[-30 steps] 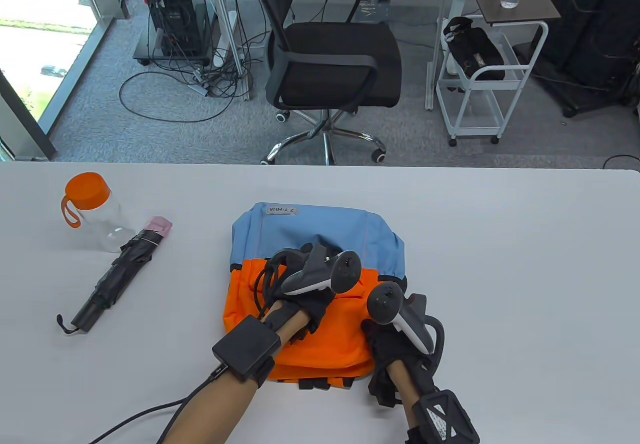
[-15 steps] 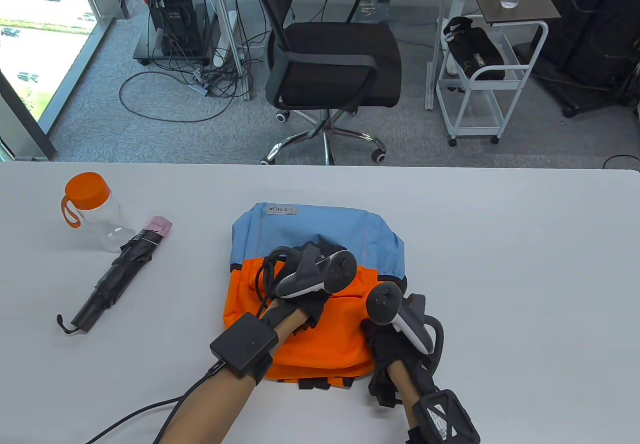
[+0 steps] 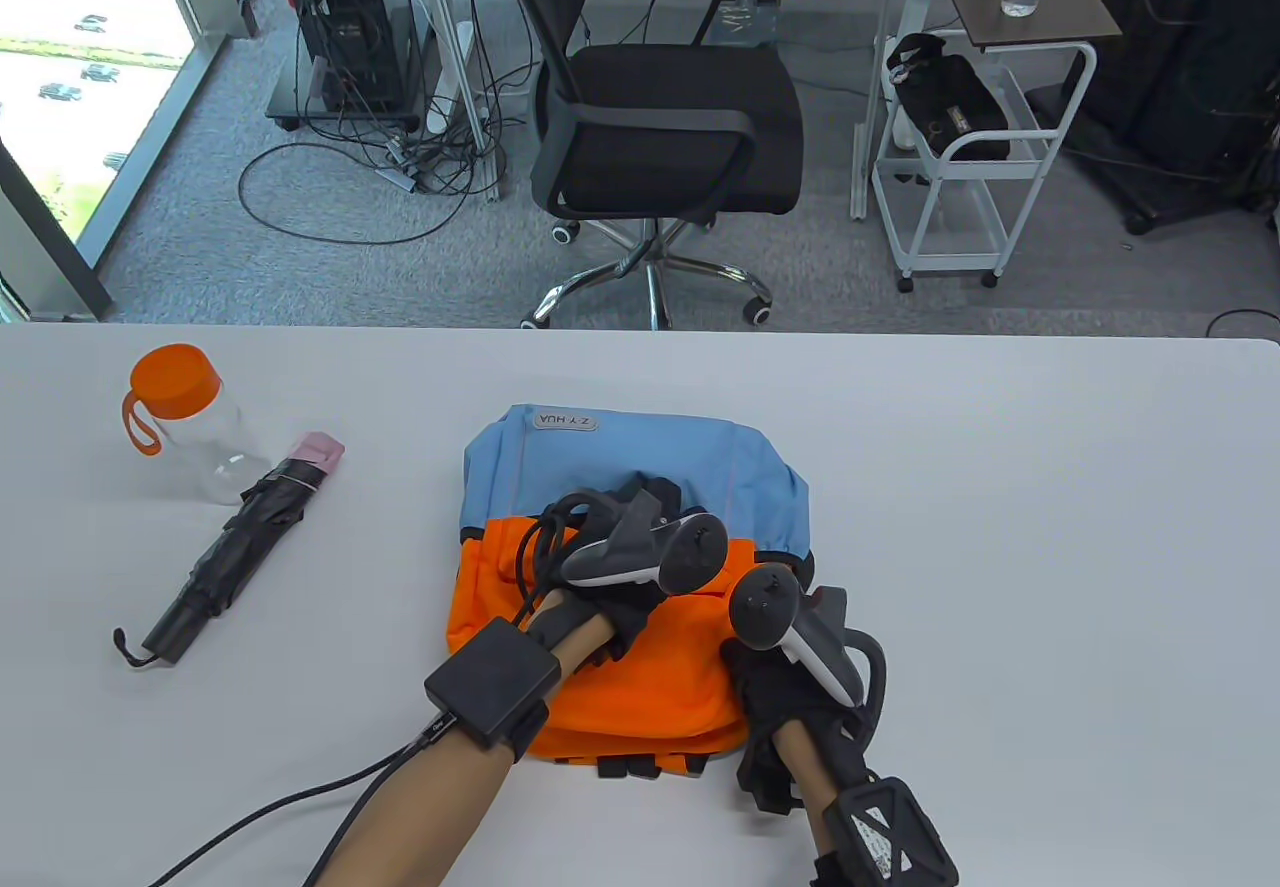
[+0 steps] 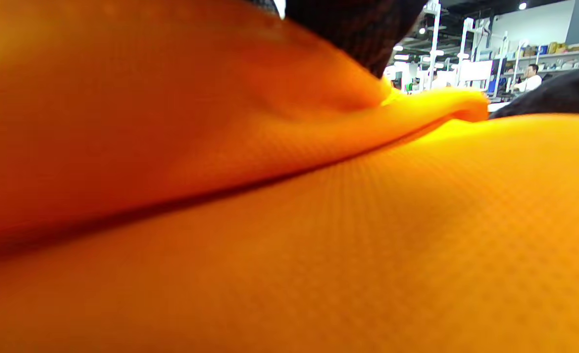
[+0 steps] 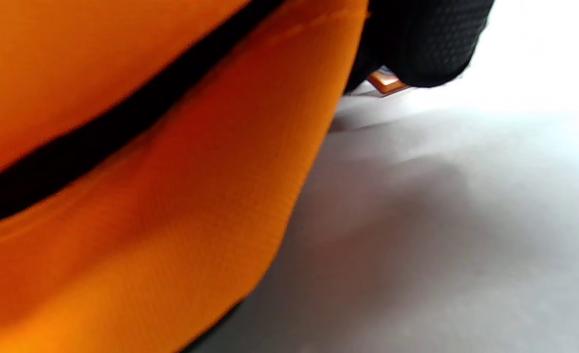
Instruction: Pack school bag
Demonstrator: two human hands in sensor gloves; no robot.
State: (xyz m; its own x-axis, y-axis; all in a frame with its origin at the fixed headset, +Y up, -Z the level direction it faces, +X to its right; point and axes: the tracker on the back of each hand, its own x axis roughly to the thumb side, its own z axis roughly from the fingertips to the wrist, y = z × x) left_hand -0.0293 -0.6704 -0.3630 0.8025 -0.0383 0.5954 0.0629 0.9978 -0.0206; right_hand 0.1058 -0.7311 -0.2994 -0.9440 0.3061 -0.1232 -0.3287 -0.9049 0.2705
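The school bag (image 3: 620,457), blue above and orange below, lies flat at the table's middle. My left hand (image 3: 652,499) rests on top of it where blue meets orange; its tracker hides the fingers. In the left wrist view orange fabric (image 4: 318,220) fills the frame, with a fold and a gloved fingertip (image 4: 358,34) on it. My right hand (image 3: 775,692) is at the bag's right near edge. The right wrist view shows the orange side with a black seam (image 5: 98,132) and a gloved finger (image 5: 426,44) at the bag's corner above the table.
A clear bottle with an orange lid (image 3: 190,422) stands at the table's left. A folded black umbrella (image 3: 235,552) lies beside it. The white table (image 3: 1000,527) stretches to the right of the bag. An office chair (image 3: 660,127) stands beyond the far edge.
My left hand has shifted slightly on the bag, first back and then forward again. The right hand and the bag have barely moved.
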